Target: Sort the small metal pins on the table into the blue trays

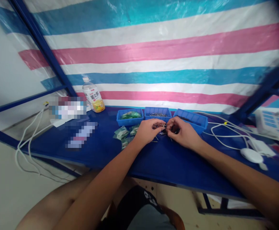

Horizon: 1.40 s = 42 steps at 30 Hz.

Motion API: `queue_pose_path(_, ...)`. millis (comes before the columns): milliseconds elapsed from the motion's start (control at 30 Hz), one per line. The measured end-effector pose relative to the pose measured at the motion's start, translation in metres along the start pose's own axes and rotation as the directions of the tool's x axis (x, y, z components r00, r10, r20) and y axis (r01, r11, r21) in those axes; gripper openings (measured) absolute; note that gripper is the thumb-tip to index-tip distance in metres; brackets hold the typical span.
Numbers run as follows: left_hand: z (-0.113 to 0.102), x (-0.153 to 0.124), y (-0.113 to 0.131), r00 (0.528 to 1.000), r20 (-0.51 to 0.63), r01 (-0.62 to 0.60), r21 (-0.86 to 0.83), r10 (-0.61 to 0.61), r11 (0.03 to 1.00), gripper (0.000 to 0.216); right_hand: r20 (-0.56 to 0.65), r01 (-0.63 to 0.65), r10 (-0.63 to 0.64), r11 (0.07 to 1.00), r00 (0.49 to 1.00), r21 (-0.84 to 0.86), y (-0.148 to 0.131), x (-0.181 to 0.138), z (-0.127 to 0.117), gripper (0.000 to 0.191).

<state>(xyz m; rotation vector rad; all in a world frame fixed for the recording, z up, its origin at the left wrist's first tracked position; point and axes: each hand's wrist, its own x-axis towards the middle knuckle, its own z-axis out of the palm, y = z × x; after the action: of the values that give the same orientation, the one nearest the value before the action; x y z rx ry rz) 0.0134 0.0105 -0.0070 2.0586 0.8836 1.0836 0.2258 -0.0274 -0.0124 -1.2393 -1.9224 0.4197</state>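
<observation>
While both arms reach across the blue worktop (170, 166), the left hand (150, 129) and the right hand (182, 131) are close together just in front of the middle bin (157, 110). Thumb and fingers of the left are pinched on a thin piece (163, 125); the right's fingers are curled, their tips near that piece, though whether they grip it I cannot tell (it is tiny and partly hidden). More loose pieces (163, 133) lie on the worktop, also in front of the middle bin. That bin holds metal sticks (158, 115). Left of it stands a bin of green packets (131, 115), and right of it a slanted bin (197, 127) with dark contents. Small clear bags (122, 133) lie to its front left. Well to its left stands a bottle (96, 99); to its right lie white cables (228, 137).
</observation>
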Motion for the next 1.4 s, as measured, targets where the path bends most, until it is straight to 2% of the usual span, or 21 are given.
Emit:
queue_pose_path(100, 0.001, 0.0, 0.001, 1.0, -0.003, 0.021, -0.038, -0.021, 0.999, 0.035, 0.033, 0.031, -0.032, 0.999, 0.999, 0.021, -0.002, 0.0, 0.0, 0.035)
queue_pose_path(233, -0.001, 0.0, 0.002, 0.999, -0.049, 0.018, 0.012, -0.017, 1.0, 0.032, 0.032, 0.07, -0.071, 0.997, 0.997, 0.01, -0.006, 0.0, -0.003, 0.044)
queue_pose_path(300, -0.001, -0.001, 0.003, 0.998, -0.049, 0.036, 0.019, -0.035, 0.999, 0.031, -0.009, 0.066, -0.066, 0.998, 0.998, -0.001, -0.007, 0.0, -0.005, 0.04)
queue_pose_path(400, -0.001, -0.004, 0.005, 0.997, 0.018, 0.071, 0.002, -0.071, 0.997, 0.033, -0.081, 0.042, -0.043, 0.999, 0.996, -0.017, -0.005, 0.0, -0.005, 0.027)
queue_pose_path(567, -0.001, -0.006, 0.006, 0.997, 0.071, 0.042, -0.027, -0.04, 0.999, 0.034, -0.098, 0.044, -0.048, 0.998, 0.994, -0.047, 0.0, -0.001, -0.005, 0.011)
queue_pose_path(733, 0.0, -0.004, 0.002, 0.997, 0.078, 0.002, 0.016, -0.003, 1.0, 0.031, -0.096, 0.071, -0.075, 0.996, 0.993, -0.044, 0.0, 0.0, -0.005, 0.009)
queue_pose_path(900, 0.001, -0.003, 0.002, 0.999, 0.044, 0.004, -0.038, -0.002, 0.999, 0.03, -0.105, 0.097, -0.101, 0.994, 0.989, -0.05, 0.0, 0.001, -0.004, 0.006)
queue_pose_path(1200, 0.005, -0.002, -0.007, 1.0, 0.0, 0.024, -0.161, -0.024, 0.987, 0.03, 0.018, 0.162, -0.162, 0.987, 0.987, -0.02, 0.006, 0.0, -0.001, 0.017)
queue_pose_path(1300, 0.004, -0.001, -0.009, 1.0, -0.002, 0.021, -0.166, -0.022, 0.986, 0.025, 0.001, 0.142, -0.142, 0.99, 0.99, -0.024, 0.003, 0.0, -0.002, 0.015)
queue_pose_path(1400, 0.003, -0.001, -0.007, 0.999, -0.036, 0.022, -0.084, -0.025, 0.996, 0.017, -0.041, 0.122, -0.124, 0.992, 0.991, -0.041, -0.002, -0.001, -0.003, 0.013)
